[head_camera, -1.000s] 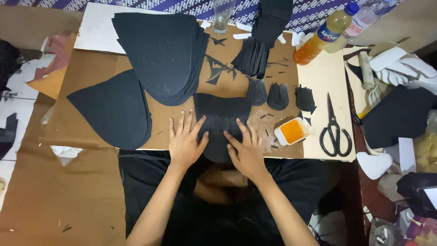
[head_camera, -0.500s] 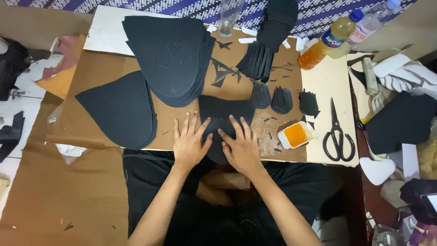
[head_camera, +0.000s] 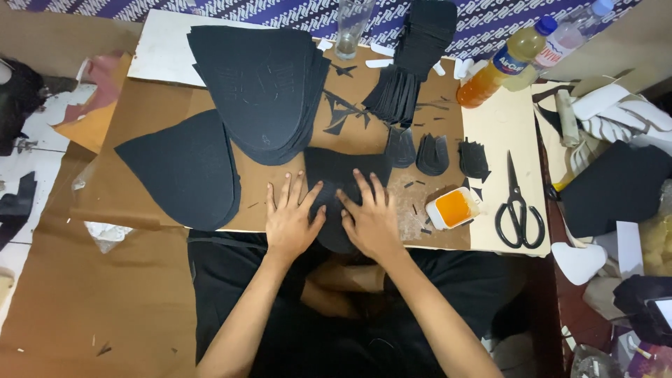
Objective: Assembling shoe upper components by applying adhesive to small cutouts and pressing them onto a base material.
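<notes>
**Pressing a black piece flat on the board**

Head view: My left hand (head_camera: 292,218) and right hand (head_camera: 371,220) lie palm down, fingers spread, gripping nothing, on one black piece (head_camera: 343,175) at the near edge of the board (head_camera: 161,105). The piece is dark, matte and rounded, and its lower end overhangs the board toward my lap.

Progress, as I judge it: this piece is being flattened. A large stack (head_camera: 262,87) of similar shapes sits beyond my left hand, with a single shape (head_camera: 185,171) to its left. An open tub (head_camera: 453,208) of orange paste lies just right of my right hand, and scissors (head_camera: 518,210) farther right. How many pieces are finished I cannot tell.
</notes>
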